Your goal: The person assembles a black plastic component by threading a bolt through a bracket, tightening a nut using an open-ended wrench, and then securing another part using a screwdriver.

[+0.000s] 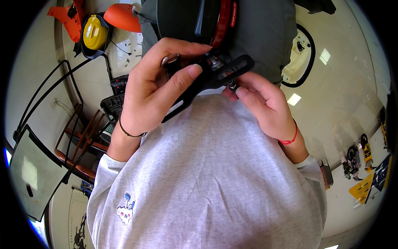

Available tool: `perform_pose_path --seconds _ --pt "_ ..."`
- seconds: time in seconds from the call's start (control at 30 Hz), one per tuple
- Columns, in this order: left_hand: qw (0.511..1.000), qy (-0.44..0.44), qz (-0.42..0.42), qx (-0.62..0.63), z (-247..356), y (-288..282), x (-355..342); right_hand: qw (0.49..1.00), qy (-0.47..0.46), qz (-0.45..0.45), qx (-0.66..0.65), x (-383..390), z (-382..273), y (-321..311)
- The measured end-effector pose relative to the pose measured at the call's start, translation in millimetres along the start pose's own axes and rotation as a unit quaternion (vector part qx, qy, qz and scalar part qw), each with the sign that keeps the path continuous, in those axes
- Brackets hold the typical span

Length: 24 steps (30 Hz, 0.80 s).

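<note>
My left hand (154, 89) is closed around a black bracket (197, 86) held over my lap. The bracket ends in a slotted loop (239, 66) on its right. A silvery bolt (214, 61) shows beside the loop, close to my left fingertips. Just below the loop, the fingers of my right hand (267, 101) pinch a small bolt with a dark end (232, 85); part of it is hidden. Behind the bracket, a black rounded case (186, 18) with a red reflector strip (222, 23) rests against my dark trousers (263, 39).
Orange panels (122, 17) and a yellow rounded part (94, 32) lie at the upper left. A brown wooden chair (78, 143) and a clear windscreen (35, 174) stand at the left. A cream panel with a black rim (298, 56) lies on the floor at the right.
</note>
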State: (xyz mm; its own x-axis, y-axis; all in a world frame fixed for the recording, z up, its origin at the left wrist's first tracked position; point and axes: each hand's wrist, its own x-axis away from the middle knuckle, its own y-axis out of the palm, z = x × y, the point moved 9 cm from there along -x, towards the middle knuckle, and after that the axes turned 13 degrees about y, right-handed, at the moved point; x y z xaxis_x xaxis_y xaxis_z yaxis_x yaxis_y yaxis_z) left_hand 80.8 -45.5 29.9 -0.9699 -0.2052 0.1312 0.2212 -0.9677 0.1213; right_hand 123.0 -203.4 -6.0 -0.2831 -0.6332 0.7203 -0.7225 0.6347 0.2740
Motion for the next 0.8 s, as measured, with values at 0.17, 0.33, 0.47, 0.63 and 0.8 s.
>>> perform_pose_path --seconds 0.17,0.33,0.47,0.63,0.8 --pt "1.0 -0.012 0.003 0.001 -1.3 -0.6 0.8 0.997 0.057 -0.034 -0.049 -0.2 9.9 -1.6" --pt "1.0 -0.017 -0.006 0.0 -1.9 -0.9 1.2 0.998 0.034 -0.053 -0.015 -4.7 5.0 -5.7" --pt "1.0 -0.003 -0.021 0.012 -1.2 3.1 -0.4 0.986 0.049 -0.087 -0.133 -3.9 8.7 4.2" --pt "0.999 -0.025 -0.008 0.026 -7.1 5.2 2.6 0.969 0.106 -0.129 -0.183 -5.5 11.5 7.5" --pt "1.0 -0.001 -0.023 0.004 -3.5 11.3 2.2 0.985 0.002 -0.045 -0.164 -9.9 2.5 -0.8"
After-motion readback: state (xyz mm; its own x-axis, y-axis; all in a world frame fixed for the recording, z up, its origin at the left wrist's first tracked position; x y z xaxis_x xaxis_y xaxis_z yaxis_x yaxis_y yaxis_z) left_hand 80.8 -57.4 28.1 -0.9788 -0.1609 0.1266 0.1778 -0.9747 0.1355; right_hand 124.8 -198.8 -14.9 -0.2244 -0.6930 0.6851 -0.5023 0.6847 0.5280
